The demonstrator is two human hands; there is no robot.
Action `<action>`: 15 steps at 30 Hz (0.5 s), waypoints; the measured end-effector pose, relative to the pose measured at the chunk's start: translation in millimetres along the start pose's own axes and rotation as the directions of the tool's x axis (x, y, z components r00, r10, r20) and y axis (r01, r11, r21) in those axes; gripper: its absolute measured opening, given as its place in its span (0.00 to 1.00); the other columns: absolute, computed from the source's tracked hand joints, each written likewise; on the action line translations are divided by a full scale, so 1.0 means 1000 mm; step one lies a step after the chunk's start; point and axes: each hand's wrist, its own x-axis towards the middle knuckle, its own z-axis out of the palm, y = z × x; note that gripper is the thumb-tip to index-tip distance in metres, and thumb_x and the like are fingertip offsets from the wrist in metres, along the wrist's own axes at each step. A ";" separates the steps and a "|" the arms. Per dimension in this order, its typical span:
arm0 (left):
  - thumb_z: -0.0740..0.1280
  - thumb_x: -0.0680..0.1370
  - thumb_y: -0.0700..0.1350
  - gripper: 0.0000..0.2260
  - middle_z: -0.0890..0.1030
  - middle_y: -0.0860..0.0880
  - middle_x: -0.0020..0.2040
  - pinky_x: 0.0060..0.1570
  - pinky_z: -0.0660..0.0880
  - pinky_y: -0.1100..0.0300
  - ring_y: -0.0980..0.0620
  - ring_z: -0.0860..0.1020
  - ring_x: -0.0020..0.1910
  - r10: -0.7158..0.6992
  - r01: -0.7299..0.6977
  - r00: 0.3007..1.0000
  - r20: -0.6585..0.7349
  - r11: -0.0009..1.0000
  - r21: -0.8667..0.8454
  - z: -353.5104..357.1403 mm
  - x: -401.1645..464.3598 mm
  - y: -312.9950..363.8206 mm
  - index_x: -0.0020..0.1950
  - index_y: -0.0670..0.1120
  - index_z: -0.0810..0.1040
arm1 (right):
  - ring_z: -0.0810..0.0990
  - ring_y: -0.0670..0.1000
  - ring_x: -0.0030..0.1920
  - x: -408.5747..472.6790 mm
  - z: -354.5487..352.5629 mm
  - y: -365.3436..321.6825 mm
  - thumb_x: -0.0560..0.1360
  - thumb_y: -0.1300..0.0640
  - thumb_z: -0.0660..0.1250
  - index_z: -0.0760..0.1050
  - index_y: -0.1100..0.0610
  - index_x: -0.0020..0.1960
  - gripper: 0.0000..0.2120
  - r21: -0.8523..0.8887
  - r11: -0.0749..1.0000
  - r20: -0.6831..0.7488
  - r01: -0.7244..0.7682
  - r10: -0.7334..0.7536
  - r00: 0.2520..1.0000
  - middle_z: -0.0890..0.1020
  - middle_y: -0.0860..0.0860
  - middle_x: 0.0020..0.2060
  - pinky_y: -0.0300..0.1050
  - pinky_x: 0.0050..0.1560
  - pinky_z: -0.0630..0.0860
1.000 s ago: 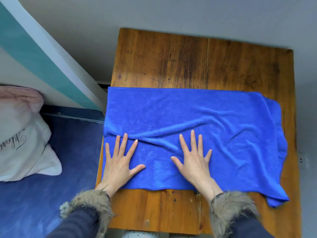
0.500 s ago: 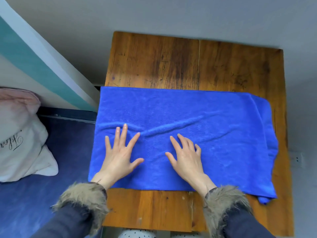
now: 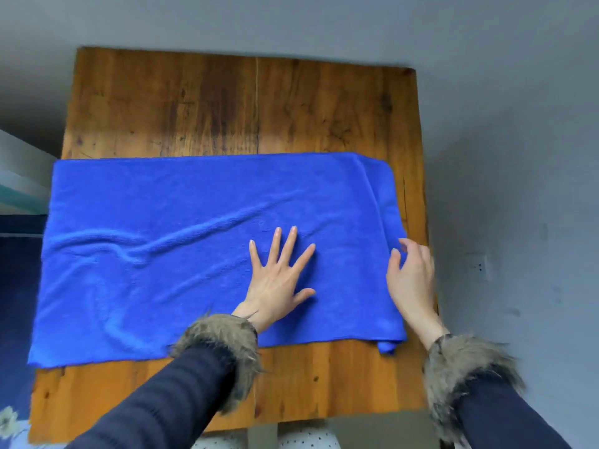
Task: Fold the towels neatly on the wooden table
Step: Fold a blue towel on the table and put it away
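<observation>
A blue towel [image 3: 194, 241] lies spread across the middle of the wooden counter [image 3: 227, 105], wrinkled, its left edge hanging past the counter's left side. The left hand [image 3: 275, 280] rests flat on the towel at centre frame, fingers splayed. The right hand [image 3: 410, 277] sits at the towel's right edge with fingers curled; whether they pinch the cloth cannot be told, since motion blur softens them. A small bunched corner of towel pokes out at lower right. Fur-trimmed cuffs [image 3: 220, 348] hide both wrists.
</observation>
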 end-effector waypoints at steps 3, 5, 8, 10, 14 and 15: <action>0.62 0.74 0.63 0.40 0.33 0.46 0.76 0.64 0.43 0.28 0.41 0.33 0.74 -0.012 0.014 0.997 0.074 1.000 -0.024 -0.001 0.018 0.041 0.76 0.56 0.41 | 0.72 0.60 0.58 0.023 -0.007 0.022 0.77 0.58 0.62 0.71 0.63 0.61 0.15 0.094 0.972 0.056 -0.217 0.212 0.976 0.77 0.61 0.55 0.47 0.55 0.65; 0.65 0.71 0.65 0.45 0.32 0.46 0.75 0.63 0.42 0.26 0.41 0.32 0.73 -0.042 0.042 0.992 0.117 0.999 0.001 0.002 0.026 0.057 0.75 0.57 0.37 | 0.74 0.58 0.56 0.032 -0.007 0.026 0.77 0.54 0.63 0.72 0.61 0.58 0.14 0.070 0.948 0.169 -0.309 0.294 0.941 0.78 0.58 0.53 0.46 0.49 0.68; 0.67 0.68 0.65 0.50 0.25 0.50 0.71 0.63 0.41 0.26 0.41 0.30 0.72 -0.096 0.092 0.984 0.150 0.995 0.031 0.006 0.032 0.059 0.70 0.59 0.29 | 0.75 0.57 0.47 0.043 -0.006 0.024 0.76 0.53 0.64 0.74 0.57 0.41 0.08 0.024 0.951 0.270 -0.308 0.291 0.918 0.79 0.55 0.44 0.45 0.43 0.70; 0.68 0.68 0.64 0.51 0.24 0.51 0.69 0.63 0.41 0.27 0.43 0.30 0.72 -0.107 0.104 0.980 0.170 0.994 0.026 0.003 0.031 0.058 0.68 0.59 0.27 | 0.74 0.59 0.41 0.051 -0.007 0.025 0.75 0.56 0.64 0.70 0.58 0.33 0.13 0.027 0.960 0.290 -0.280 0.260 0.921 0.75 0.57 0.35 0.46 0.39 0.70; 0.69 0.68 0.63 0.51 0.28 0.49 0.73 0.65 0.42 0.27 0.43 0.30 0.72 -0.135 0.130 0.971 0.195 0.991 0.035 -0.001 0.031 0.061 0.70 0.59 0.29 | 0.70 0.55 0.35 0.068 -0.023 0.030 0.76 0.58 0.60 0.70 0.60 0.41 0.07 0.204 0.924 0.231 -0.324 0.276 0.933 0.72 0.52 0.32 0.42 0.30 0.66; 0.69 0.68 0.63 0.51 0.28 0.49 0.74 0.65 0.42 0.28 0.43 0.30 0.72 -0.142 0.136 0.969 0.203 0.990 0.044 -0.003 0.032 0.063 0.72 0.60 0.30 | 0.69 0.53 0.34 0.073 -0.028 0.033 0.76 0.58 0.59 0.68 0.58 0.40 0.07 0.257 0.906 0.191 -0.336 0.294 0.937 0.71 0.49 0.31 0.40 0.27 0.62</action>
